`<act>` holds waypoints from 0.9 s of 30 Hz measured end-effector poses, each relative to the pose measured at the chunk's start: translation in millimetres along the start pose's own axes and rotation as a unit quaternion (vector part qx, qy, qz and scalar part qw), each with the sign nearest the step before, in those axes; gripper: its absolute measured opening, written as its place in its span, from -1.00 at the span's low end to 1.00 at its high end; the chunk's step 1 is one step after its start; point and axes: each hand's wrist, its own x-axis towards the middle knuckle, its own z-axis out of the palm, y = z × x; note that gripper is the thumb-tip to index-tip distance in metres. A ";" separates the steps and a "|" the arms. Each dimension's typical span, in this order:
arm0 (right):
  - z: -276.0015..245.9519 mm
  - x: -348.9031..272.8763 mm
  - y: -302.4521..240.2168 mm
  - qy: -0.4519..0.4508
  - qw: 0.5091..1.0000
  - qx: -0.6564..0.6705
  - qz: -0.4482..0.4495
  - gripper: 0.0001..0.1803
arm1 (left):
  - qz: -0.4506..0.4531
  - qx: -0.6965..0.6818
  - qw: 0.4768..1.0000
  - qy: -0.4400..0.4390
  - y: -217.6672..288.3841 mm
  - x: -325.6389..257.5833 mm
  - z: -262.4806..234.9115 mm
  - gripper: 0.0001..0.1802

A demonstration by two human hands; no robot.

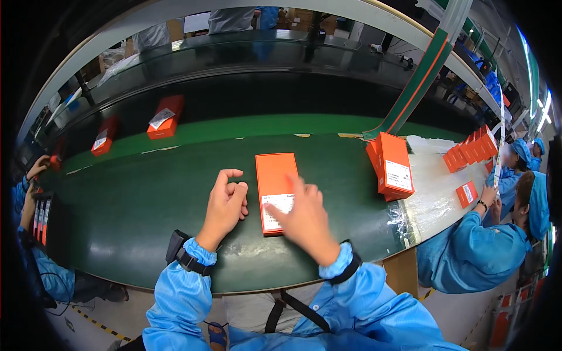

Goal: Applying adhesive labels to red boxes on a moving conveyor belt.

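An orange-red box [277, 174] with a white printed label [280, 206] on its lower half lies flat on the green worktop, straight in front of me. Over its label and right edge is my right hand [305, 217], fingers spread and slightly blurred. Whether those fingertips press on the label or hover just above it, I cannot tell. Left of the box, a small gap away from it, my left hand [225, 202] is held with its fingers loosely bent and nothing in them. Thumb and forefinger are apart.
Stacked orange boxes [396, 167] stand to the right, with more boxes [470, 150] beyond. Two boxes topped with bags [164, 118] [105, 136] lie on the dark conveyor [246, 96]. A green post [413, 82] rises at the far right. Co-workers [486, 240] sit at both sides.
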 end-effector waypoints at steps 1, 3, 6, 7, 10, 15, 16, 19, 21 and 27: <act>-9.2 19.2 11.6 -0.061 0.992 0.071 0.085 -0.25 | -0.006 0.000 1.000 0.009 2.2 2.0 -1.1 -0.70; -12.2 35.5 26.7 -0.100 0.976 0.107 0.159 -0.27 | -0.008 0.008 0.999 0.029 4.3 1.6 -8.5 -0.70; -11.4 29.4 11.4 -0.058 0.987 0.096 0.113 -0.20 | -0.006 0.016 0.999 0.046 -0.7 -5.1 -19.1 -0.69; -9.8 20.2 -0.8 -0.058 0.992 0.081 0.080 -0.12 | 0.006 0.005 0.998 0.055 -4.5 -3.6 -16.3 -0.70; -10.4 -7.6 -32.5 -0.133 0.989 -0.047 0.038 0.21 | 0.042 0.039 0.995 0.081 -17.9 7.3 -9.2 -0.72; -46.4 29.0 27.4 -0.210 0.972 0.060 0.085 0.07 | 0.189 0.271 0.896 0.296 -19.9 25.6 -39.9 -0.81; -70.4 31.9 28.7 -0.208 0.967 0.102 0.106 0.06 | 0.163 0.223 0.909 0.313 -35.5 32.1 -67.4 -0.81; -116.9 31.3 64.5 -0.042 0.992 0.096 0.076 0.01 | 0.124 0.317 0.868 0.361 -57.0 53.2 -137.3 -0.72; -155.5 38.5 87.8 0.042 0.992 0.073 0.089 -0.04 | 0.106 0.347 0.854 0.373 -57.4 64.5 -149.7 -0.66; -180.2 61.1 202.3 0.072 0.973 -0.145 0.166 -0.25 | 0.129 0.480 0.773 0.395 -31.4 127.2 -110.7 -0.07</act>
